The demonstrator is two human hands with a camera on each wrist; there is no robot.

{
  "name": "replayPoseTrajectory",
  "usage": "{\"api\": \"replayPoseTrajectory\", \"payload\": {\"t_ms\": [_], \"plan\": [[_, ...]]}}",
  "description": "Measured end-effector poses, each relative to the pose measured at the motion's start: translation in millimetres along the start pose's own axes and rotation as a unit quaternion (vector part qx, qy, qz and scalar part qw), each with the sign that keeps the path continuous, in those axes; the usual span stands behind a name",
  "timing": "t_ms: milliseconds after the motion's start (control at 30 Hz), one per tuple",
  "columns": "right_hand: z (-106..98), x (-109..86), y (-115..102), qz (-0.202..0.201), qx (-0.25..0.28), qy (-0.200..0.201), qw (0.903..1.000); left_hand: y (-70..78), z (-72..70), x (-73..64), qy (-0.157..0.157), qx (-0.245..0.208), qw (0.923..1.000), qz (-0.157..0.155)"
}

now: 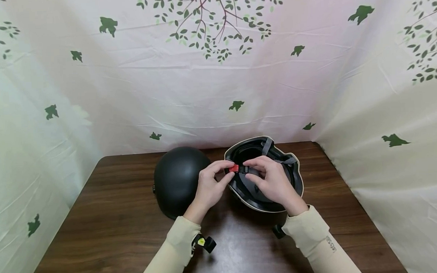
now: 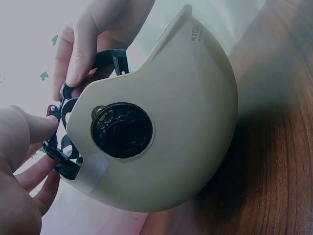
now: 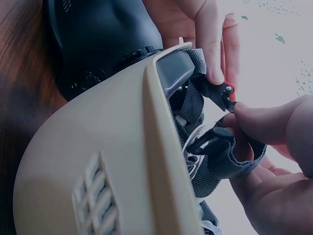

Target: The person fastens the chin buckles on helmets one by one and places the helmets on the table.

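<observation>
A cream helmet [image 2: 181, 122] lies upside down on the table, its black padded inside facing up in the head view. Above its opening, my left hand [image 1: 211, 184] pinches the red part of a chin-strap buckle [image 1: 234, 168] between thumb and fingers. My right hand [image 1: 272, 181] pinches the black end of the same buckle, close against the red part. A grey strap [image 3: 230, 161] loops from the buckle by the right fingers, seen in the right wrist view. Whether the two buckle halves are locked together I cannot tell.
A black helmet [image 1: 180, 180] stands dome up just left of the cream one. Both are on a dark brown wooden table [image 1: 116, 220]. White cloth [image 1: 202, 93] printed with leaves and green birds hangs behind and on both sides.
</observation>
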State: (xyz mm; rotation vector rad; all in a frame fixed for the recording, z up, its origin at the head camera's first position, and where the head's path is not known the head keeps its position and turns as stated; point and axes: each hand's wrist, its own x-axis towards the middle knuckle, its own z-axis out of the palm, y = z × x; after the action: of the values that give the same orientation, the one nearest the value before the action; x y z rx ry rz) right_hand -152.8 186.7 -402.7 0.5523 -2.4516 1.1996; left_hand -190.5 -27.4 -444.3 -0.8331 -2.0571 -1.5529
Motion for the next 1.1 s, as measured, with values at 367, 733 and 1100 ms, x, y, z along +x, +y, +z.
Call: {"api": "replayPoseTrajectory", "payload": {"t_ms": [367,733,1100], "plan": [[-0.7,0.9,0.2,-0.004,-0.032,0.015,0.9994,1.7,0.0,-0.3,-0.007,-0.006,0.9999,-0.006],[-1.7,0.7,-0.2,-0.010,-0.053,0.013,0.9984,4.2,0.1,-1.7,-0.013,0.001,0.9999,0.000],[-0.5,0.4,-1.0,-0.017,-0.047,0.016,0.9986,5.7,2.3,-2.9,-0.010,0.017,0.9998,0.007]]}}
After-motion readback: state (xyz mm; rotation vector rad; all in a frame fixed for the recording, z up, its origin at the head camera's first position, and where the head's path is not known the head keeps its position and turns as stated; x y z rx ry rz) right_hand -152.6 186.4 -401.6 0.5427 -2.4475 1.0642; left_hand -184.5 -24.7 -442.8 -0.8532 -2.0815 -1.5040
